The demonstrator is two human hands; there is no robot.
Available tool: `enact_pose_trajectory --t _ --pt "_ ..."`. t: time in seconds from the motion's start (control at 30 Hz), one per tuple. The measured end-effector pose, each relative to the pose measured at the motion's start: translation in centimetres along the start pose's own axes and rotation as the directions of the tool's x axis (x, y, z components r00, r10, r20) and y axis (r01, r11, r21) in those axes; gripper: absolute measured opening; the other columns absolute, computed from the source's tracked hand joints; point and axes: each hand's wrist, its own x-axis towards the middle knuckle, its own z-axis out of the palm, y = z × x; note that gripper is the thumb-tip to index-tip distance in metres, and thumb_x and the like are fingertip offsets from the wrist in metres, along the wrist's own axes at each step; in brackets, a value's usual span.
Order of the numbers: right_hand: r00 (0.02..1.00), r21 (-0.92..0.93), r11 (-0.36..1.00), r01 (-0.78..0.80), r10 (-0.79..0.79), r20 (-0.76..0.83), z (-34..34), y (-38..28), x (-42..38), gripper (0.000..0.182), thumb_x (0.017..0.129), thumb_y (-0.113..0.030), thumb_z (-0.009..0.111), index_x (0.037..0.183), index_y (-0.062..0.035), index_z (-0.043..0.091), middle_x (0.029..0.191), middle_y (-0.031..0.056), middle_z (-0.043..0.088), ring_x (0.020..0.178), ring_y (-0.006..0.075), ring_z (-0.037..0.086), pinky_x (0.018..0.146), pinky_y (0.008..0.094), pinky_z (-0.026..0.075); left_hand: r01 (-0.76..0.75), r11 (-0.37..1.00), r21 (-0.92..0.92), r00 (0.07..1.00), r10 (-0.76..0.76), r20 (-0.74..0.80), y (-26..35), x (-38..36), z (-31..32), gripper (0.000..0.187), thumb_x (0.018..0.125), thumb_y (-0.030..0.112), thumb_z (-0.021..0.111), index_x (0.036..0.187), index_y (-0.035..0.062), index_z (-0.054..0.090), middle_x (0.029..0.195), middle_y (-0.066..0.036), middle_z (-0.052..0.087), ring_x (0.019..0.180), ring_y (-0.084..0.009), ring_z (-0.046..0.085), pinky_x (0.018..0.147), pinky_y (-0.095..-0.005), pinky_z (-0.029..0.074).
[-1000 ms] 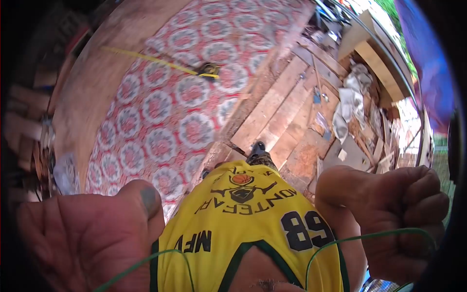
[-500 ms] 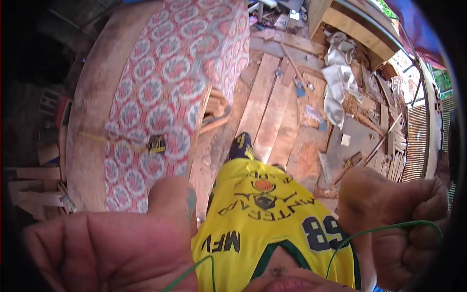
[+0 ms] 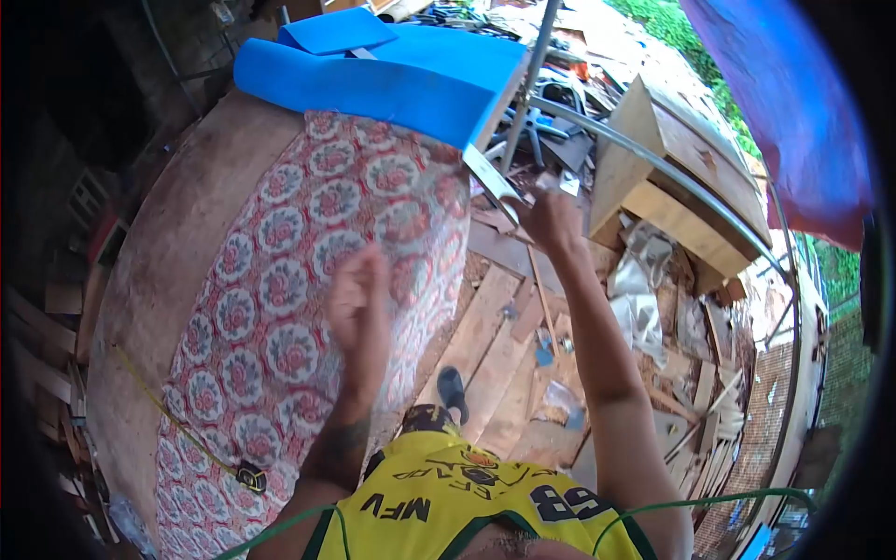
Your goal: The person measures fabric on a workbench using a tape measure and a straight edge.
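Note:
My right hand [image 3: 553,222] is closed at the near end of a flat, pale strip [image 3: 487,177]. The strip slants beside the table's far right corner, by the blue foam sheet [image 3: 373,86]. Over the floral cloth [image 3: 285,280] hovers my left hand [image 3: 358,297], smeared by motion, its fingers loosely bent and apart with nothing in them. Nearer my body on the cloth lies a black and yellow tape measure [image 3: 250,476]. Its yellow blade [image 3: 173,411] runs out across the cloth to the bare wooden tabletop [image 3: 140,280].
A metal pole [image 3: 534,79] rises at the far table corner, joined to a slanting rail [image 3: 653,154]. Behind that rail stands a wooden cabinet [image 3: 686,201]. Planks [image 3: 490,327], crumpled pale sheeting [image 3: 639,313] and wood scraps [image 3: 714,411] cover the floor to the right.
Both hands, which were raised palm-up close to the camera, have moved forward and away. My right hand now grips the strip. The view has tilted up, bringing the blue foam into sight.

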Motion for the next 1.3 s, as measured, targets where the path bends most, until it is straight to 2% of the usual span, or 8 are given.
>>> enact_pose_trajectory --t 0.07,0.27,0.5,0.6,0.77,0.87,1.0,1.3 --pt "0.997 -0.209 0.975 0.072 -0.064 0.045 8.9 4.1 6.5 0.077 0.074 -0.076 0.066 0.093 -0.0018 0.075 0.077 0.0133 0.073 0.075 0.0313 0.072 0.068 0.0421 0.056 0.324 0.946 0.007 0.934 -0.321 0.157 -7.5 0.6 1.8 0.025 0.097 0.014 0.063 0.119 0.0013 0.062 0.096 -0.001 0.067 0.082 -0.0052 0.059 0.070 -0.0218 0.049" --pt "0.937 -0.220 0.971 0.095 -0.013 0.349 10.2 5.6 9.3 0.064 0.078 -0.063 0.068 0.102 -0.0037 0.073 0.091 0.0153 0.073 0.089 0.0272 0.072 0.076 0.0390 0.056 0.488 0.863 0.133 0.829 -0.506 0.237 -17.8 4.5 10.0 0.025 0.097 0.018 0.062 0.110 -0.0031 0.065 0.089 -0.003 0.064 0.080 -0.0071 0.057 0.067 -0.0269 0.046" --pt "0.940 -0.323 0.942 -0.091 0.189 0.285 3.5 13.5 -9.5 0.053 0.077 -0.056 0.072 0.081 -0.0031 0.073 0.069 0.0184 0.067 0.060 0.0348 0.066 0.055 0.0464 0.052 0.681 0.730 -0.055 0.676 -0.598 0.431 -29.0 9.4 22.0 0.051 0.098 0.044 0.059 0.133 0.0073 0.053 0.111 -0.006 0.062 0.095 -0.0163 0.059 0.083 -0.0325 0.048" --pt "0.991 -0.284 0.950 -0.129 0.133 -0.007 4.3 17.6 -25.4 0.049 0.066 -0.049 0.083 0.076 -0.0059 0.063 0.075 0.0166 0.062 0.058 0.0368 0.063 0.050 0.0498 0.050 0.652 0.737 -0.179 0.758 -0.640 0.128 -26.1 7.5 24.7 0.065 0.090 0.048 0.068 0.119 -0.0080 0.053 0.111 -0.020 0.063 0.104 -0.0298 0.063 0.090 -0.0387 0.047" --pt "0.932 -0.374 0.875 -0.307 0.355 0.067 3.0 15.3 -44.0 0.051 0.063 -0.050 0.084 0.073 -0.0062 0.061 0.074 0.0136 0.059 0.067 0.0362 0.063 0.052 0.0484 0.049 0.722 0.691 -0.003 0.644 -0.671 0.366 -23.0 -9.5 24.2 0.049 0.087 0.037 0.068 0.110 -0.0029 0.053 0.100 -0.016 0.066 0.085 -0.0265 0.067 0.075 -0.0401 0.055" --pt "0.931 -0.343 0.886 -0.311 0.356 0.078 3.4 13.8 -49.4 0.049 0.064 -0.048 0.084 0.073 -0.0061 0.060 0.073 0.0135 0.058 0.067 0.0361 0.062 0.052 0.0483 0.049 0.812 0.566 0.141 0.354 -0.669 0.653 -13.2 -14.6 19.6 0.047 0.092 0.036 0.062 0.118 -0.0003 0.048 0.101 -0.015 0.066 0.082 -0.0267 0.067 0.070 -0.0396 0.058" --pt "0.974 -0.260 0.950 -0.174 0.205 0.097 3.7 13.2 -54.5 0.047 0.065 -0.046 0.083 0.072 -0.0060 0.059 0.073 0.0135 0.057 0.066 0.0360 0.061 0.052 0.0482 0.048 0.748 0.661 -0.058 0.493 -0.494 0.716 -2.3 -19.3 10.2 0.049 0.097 0.035 0.059 0.127 0.0002 0.041 0.130 -0.026 0.060 0.116 -0.0309 0.061 0.092 -0.0401 0.052" --pt "0.940 0.042 0.965 0.259 -0.262 0.218 5.0 8.5 -58.3 0.044 0.068 -0.041 0.082 0.070 -0.0057 0.057 0.071 0.0134 0.055 0.065 0.0359 0.059 0.053 0.0481 0.047 0.379 0.924 -0.059 0.916 -0.365 0.167 8.1 -27.5 -11.2 0.047 0.098 0.036 0.061 0.124 0.0036 0.039 0.100 -0.021 0.064 0.094 -0.0315 0.066 0.074 -0.0417 0.053"
